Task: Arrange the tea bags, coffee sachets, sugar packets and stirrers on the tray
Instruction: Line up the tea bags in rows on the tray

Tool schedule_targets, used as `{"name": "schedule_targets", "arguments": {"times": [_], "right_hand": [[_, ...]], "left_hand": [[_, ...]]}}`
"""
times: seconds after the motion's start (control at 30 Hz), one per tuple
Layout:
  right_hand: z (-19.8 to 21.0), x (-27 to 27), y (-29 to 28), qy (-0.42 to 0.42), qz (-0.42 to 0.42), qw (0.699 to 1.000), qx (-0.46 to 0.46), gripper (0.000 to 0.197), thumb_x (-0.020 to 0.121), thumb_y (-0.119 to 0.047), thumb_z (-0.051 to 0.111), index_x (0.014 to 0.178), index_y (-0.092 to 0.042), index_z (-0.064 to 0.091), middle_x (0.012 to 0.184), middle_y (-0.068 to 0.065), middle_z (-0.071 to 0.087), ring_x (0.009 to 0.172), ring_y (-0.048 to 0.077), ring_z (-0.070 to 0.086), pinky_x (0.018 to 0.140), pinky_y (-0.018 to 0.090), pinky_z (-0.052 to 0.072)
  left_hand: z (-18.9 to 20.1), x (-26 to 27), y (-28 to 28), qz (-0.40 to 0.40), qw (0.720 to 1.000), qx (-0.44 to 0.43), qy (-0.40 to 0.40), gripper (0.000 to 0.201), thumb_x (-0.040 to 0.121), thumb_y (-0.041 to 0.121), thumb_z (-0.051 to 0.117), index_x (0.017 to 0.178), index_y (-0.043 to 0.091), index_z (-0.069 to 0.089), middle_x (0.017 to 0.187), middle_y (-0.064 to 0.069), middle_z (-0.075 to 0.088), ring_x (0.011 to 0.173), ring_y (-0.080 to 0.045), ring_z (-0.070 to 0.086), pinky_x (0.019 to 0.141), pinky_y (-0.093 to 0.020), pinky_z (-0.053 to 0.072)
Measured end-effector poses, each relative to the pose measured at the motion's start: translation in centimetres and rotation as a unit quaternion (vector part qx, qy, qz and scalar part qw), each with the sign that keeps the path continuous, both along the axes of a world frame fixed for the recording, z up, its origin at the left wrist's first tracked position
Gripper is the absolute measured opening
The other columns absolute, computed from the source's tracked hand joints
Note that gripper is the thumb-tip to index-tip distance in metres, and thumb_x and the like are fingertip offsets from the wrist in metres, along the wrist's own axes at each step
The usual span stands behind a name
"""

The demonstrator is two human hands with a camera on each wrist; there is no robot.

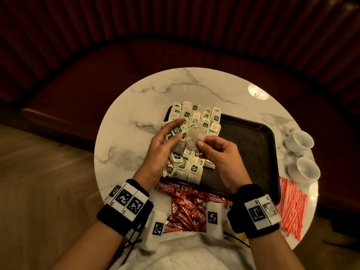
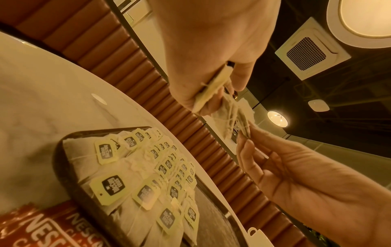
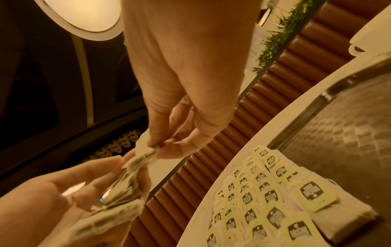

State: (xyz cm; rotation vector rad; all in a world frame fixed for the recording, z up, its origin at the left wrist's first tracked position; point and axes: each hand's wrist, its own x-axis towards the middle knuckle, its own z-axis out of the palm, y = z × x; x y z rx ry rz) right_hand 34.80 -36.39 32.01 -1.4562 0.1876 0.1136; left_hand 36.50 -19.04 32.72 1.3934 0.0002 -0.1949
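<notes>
A: Tea bags [image 1: 195,121] fill the left part of the tray [image 1: 251,145], laid in overlapping rows with their pale green tags facing up. The right part of that dark tray shows its bare textured floor.

B: And above those rows, the left hand [image 1: 159,151] grips a bundle of tea bags [image 1: 178,142], thumb curled over the top and fingers beneath.

A: Right hand [image 1: 220,152] next to it, pinching one tea bag [image 1: 194,138] between thumb and fingertips. That bag touches the bundle. The left wrist view shows strings running between the two hands.

B: Both hands hover just over the tray's left half, palms turned towards each other, wrists wearing black bands with printed marker tiles.

A: Moving outward: coffee sachets [image 1: 187,207], red ones, lie in a loose heap on the desk [image 1: 120,137] at the tray's near edge, between the two wrists.

B: Stirrers [image 1: 291,207], red and white striped, sit piled on the desk right of the tray's near corner.

A: Two white cups [image 1: 301,141] stand beyond them at the desk's right rim, one behind the other.

B: Round marble desk, dark red bench curving behind it.
</notes>
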Motion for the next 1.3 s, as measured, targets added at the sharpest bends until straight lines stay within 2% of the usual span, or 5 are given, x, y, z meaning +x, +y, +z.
{"name": "schedule_targets", "arguments": {"times": [0.37,0.63,0.97,1.13,1.3], "right_hand": [[0.0,0.3,-0.3,-0.003,-0.071,0.994,0.081,0.012,0.084,-0.011,0.071,0.095,-0.009,0.072,0.093,0.008,0.072,0.082,0.014,0.067,0.070,0.021,0.056],[0.4,0.3,-1.1,-0.005,-0.090,0.990,0.110,0.014,0.086,-0.012,0.065,0.098,-0.009,0.071,0.095,0.005,0.075,0.084,0.012,0.069,0.068,0.020,0.057],[-4.2,-1.1,-4.6,0.127,-0.088,0.981,-0.113,0.011,0.090,-0.013,0.070,0.099,-0.009,0.073,0.091,0.006,0.075,0.073,0.010,0.066,0.060,0.018,0.051],[-7.8,-1.8,-5.8,0.198,-0.087,0.958,-0.191,0.008,0.084,-0.014,0.076,0.092,-0.011,0.075,0.090,0.006,0.075,0.090,0.023,0.072,0.074,0.029,0.055],[-7.8,-2.2,-5.2,0.210,-0.080,0.958,-0.175,0.008,0.087,-0.017,0.074,0.093,-0.012,0.075,0.094,0.006,0.076,0.090,0.022,0.071,0.077,0.030,0.056]], "left_hand": [[0.2,0.1,-0.6,0.025,0.999,0.041,-0.020,0.032,0.099,0.006,0.048,0.115,0.023,0.069,0.123,0.008,0.065,0.119,-0.028,0.058,0.101,-0.059,0.042],[-0.9,0.4,-0.2,0.065,0.997,0.045,-0.010,0.048,0.099,0.004,0.044,0.116,0.044,0.065,0.129,0.014,0.062,0.129,-0.020,0.052,0.104,-0.059,0.041],[-0.6,0.2,-0.1,0.059,0.995,0.071,0.034,0.031,0.100,0.001,0.042,0.110,0.011,0.070,0.112,0.008,0.068,0.113,-0.026,0.059,0.080,-0.036,0.053],[-0.9,0.0,-0.2,0.047,0.994,0.086,0.038,0.032,0.100,0.004,0.045,0.119,0.018,0.066,0.127,0.002,0.063,0.123,-0.047,0.041,0.100,-0.061,0.036],[-1.9,0.3,0.0,0.036,0.995,0.087,0.022,0.033,0.099,0.003,0.046,0.113,0.023,0.068,0.119,0.015,0.063,0.123,-0.005,0.052,0.102,-0.027,0.043]]}}
